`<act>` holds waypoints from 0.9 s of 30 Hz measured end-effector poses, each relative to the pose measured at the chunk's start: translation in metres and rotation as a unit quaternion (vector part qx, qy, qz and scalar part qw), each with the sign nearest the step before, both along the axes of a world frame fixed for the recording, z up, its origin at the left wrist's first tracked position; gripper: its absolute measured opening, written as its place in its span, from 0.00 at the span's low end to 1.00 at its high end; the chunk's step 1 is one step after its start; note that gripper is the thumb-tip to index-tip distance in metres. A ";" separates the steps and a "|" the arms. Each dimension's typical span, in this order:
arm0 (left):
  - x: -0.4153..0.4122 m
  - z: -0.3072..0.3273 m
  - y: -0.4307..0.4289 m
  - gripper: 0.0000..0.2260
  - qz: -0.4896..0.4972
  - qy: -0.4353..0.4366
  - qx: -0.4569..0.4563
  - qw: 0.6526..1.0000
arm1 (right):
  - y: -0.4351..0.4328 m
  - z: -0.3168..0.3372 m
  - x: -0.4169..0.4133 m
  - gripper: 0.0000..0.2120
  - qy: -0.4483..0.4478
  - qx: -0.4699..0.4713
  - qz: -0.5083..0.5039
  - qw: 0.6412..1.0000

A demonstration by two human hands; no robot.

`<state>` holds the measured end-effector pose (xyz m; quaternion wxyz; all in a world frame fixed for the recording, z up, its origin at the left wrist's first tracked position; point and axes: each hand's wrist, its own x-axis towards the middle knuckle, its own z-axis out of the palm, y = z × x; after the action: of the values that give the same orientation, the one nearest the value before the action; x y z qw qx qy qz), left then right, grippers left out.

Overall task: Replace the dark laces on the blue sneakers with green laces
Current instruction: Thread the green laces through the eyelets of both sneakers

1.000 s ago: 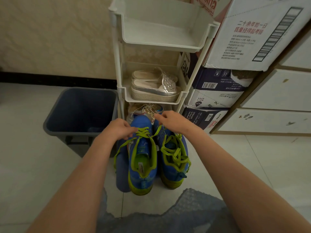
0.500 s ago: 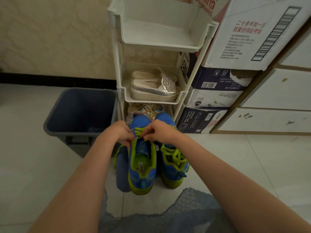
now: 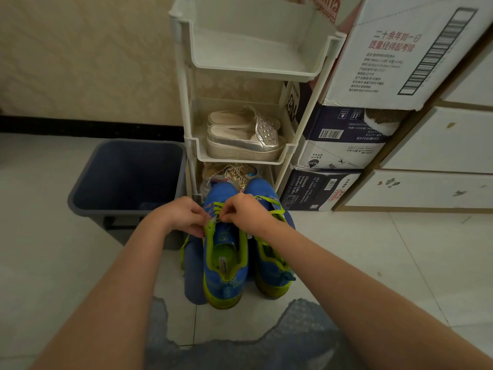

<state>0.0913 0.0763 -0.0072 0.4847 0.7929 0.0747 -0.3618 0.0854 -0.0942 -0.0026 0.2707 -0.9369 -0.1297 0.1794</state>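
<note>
closing in from the wide outward pull of a second ago, the left hand (image 3: 181, 216) and the right hand (image 3: 246, 213) now meet almost fingertip to fingertip over the front eyelets of the blue knit sneaker with lime trim (image 3: 225, 265). both hands have their fingers curled, each pinching a strand of the flat bright green lace (image 3: 209, 228). that likely means the tightening tug is done and the ends are being crossed or fed into the next holes, though the exact eyelet is hidden under the fingers.

this sneaker stands on the pale tiled floor, toe toward the white plastic shoe rack (image 3: 186, 145), heel toward the person, its tongue open and most of the upper eyelets not yet laced. touching its right side, the second blue sneaker (image 3: 272, 268) already carries loose green lacing. no dark lace shows on either shoe, so the job looks well along. a grey plastic bin (image 3: 80, 193) sits to the left.
</note>
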 end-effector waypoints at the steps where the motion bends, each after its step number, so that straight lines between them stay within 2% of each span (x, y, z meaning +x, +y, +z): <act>1: -0.001 -0.001 0.001 0.09 0.002 0.001 -0.003 1.000 | 0.002 -0.002 -0.001 0.06 -0.006 -0.012 -0.004 1.000; 5: -0.002 -0.001 0.001 0.10 0.014 -0.001 -0.011 1.000 | 0.009 -0.004 -0.003 0.07 -0.019 -0.055 -0.019 0.998; 10: -0.003 0.002 0.000 0.10 0.006 0.000 -0.004 1.000 | 0.009 -0.004 -0.005 0.07 -0.022 -0.048 -0.034 0.998; 15: -0.002 0.003 -0.003 0.09 0.014 0.009 -0.002 1.000 | 0.017 -0.006 -0.010 0.08 -0.055 -0.085 -0.028 0.994; 21: -0.007 0.001 -0.001 0.07 0.098 0.049 -0.070 0.992 | 0.017 -0.009 -0.016 0.08 -0.042 -0.008 -0.091 0.995; 23: -0.007 -0.002 -0.001 0.05 0.086 0.040 -0.051 0.994 | 0.017 -0.008 -0.016 0.11 -0.028 0.018 -0.103 0.994; 25: -0.006 -0.002 -0.002 0.04 0.075 0.030 -0.028 0.996 | 0.016 -0.008 -0.015 0.08 -0.009 0.034 -0.099 0.994; 27: -0.005 0.001 -0.003 0.06 0.077 0.032 -0.019 0.996 | 0.013 -0.008 -0.014 0.05 -0.028 0.038 -0.082 0.995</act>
<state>0.0862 0.0734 -0.0063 0.5237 0.7634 0.1441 -0.3496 0.0715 -0.0810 -0.0101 0.3165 -0.9379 -0.0664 0.1254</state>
